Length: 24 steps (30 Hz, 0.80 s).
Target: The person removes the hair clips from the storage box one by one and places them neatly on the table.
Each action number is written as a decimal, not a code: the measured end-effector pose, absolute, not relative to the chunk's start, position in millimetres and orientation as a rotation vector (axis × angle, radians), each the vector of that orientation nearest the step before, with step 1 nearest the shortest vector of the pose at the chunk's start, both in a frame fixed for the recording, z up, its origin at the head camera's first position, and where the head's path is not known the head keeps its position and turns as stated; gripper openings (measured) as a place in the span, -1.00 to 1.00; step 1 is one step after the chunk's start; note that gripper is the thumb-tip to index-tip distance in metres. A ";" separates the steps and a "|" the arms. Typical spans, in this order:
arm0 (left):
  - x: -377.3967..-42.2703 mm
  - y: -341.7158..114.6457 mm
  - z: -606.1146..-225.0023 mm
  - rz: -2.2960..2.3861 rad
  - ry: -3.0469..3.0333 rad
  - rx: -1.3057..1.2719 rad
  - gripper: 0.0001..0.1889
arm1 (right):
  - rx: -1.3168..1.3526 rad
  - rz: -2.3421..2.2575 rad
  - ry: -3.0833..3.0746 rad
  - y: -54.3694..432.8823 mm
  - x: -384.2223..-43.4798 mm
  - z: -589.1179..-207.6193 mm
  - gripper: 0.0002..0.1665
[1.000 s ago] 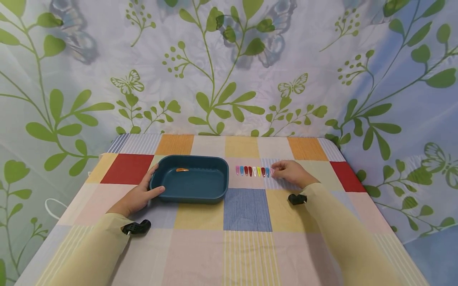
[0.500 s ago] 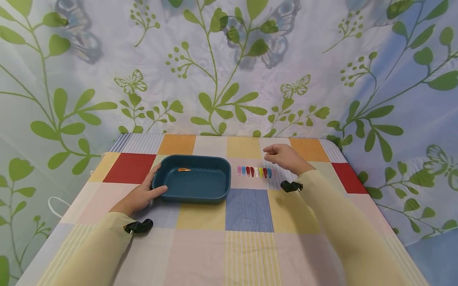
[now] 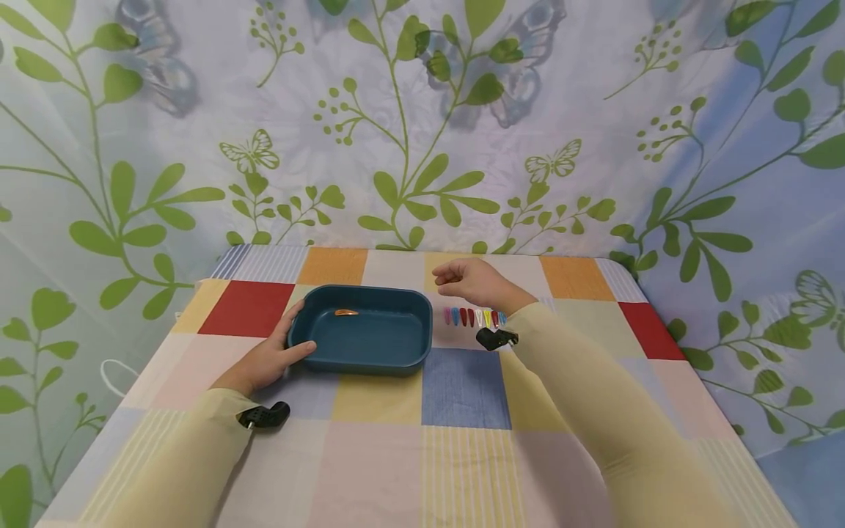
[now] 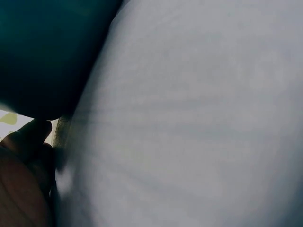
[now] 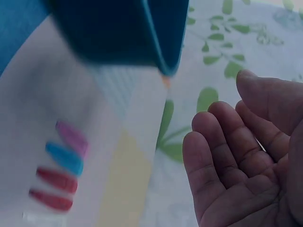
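Note:
My left hand (image 3: 267, 361) grips the left end of a dark teal tray (image 3: 359, 368), its thumb at the front rim and its fingers along the outer side. One orange hair clip (image 3: 346, 312) lies inside, near the back wall. To the tray's right, several snap hair clips (image 3: 472, 317) form a row in pink, blue, red, white and yellow; my right forearm hides the row's right end. My right hand (image 3: 477, 282) hovers above and behind that row. In the right wrist view its fingers (image 5: 222, 125) are loosely bent, with nothing visible in them.
A patchwork cloth (image 3: 370, 462) covers the table. Behind it hangs a leaf-patterned curtain (image 3: 297, 132). A white cord loop (image 3: 119, 375) hangs off the left edge. Each wrist carries a small black camera (image 3: 496, 338).
My right hand has left the right end of the clip row, risen, and moved left towards the tray. The left hand stays on the tray; the view has shifted slightly.

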State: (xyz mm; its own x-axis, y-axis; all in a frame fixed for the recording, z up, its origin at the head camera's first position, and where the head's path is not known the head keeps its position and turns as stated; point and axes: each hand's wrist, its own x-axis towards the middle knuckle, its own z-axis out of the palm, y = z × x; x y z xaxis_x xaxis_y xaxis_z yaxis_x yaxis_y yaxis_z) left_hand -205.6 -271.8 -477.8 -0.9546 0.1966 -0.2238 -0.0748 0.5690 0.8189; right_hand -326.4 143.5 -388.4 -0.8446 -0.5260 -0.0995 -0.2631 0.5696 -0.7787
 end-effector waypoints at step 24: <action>-205.0 -273.4 -483.4 1.334 2.510 0.094 0.05 | -0.876 -0.984 2.448 50.5 -326.6 -401.3 -0.45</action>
State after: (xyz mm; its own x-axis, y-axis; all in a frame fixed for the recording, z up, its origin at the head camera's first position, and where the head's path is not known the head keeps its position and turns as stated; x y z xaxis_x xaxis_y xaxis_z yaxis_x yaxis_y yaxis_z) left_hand -205.0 -273.4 -483.4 -0.9539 0.1948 -0.2285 -0.0804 0.5674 0.8195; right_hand -326.6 50.5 -401.3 -0.7432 -0.6622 -0.0958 -0.4115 0.5652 -0.7150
